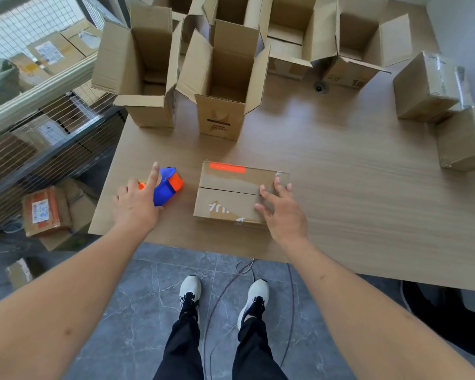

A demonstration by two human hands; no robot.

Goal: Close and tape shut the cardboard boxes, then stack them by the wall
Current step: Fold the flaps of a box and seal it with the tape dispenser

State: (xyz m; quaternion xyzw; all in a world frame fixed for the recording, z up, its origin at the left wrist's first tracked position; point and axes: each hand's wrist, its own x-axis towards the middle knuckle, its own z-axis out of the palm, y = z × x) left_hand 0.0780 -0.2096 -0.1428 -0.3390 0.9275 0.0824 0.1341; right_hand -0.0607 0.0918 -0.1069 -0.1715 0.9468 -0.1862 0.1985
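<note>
Holding the box [232,193] flat with my right hand [281,212], fingers spread straight over its right end, I reach my left hand [136,201] for the tape gun [166,186] just left of the box. That hand is open, forefinger out, resting on the gun but not gripping it (yet). The flaps meet but the seam looks untaped; if I ease off, they may spring up. A loose grab could knock the gun off the table [340,187] edge.
</note>
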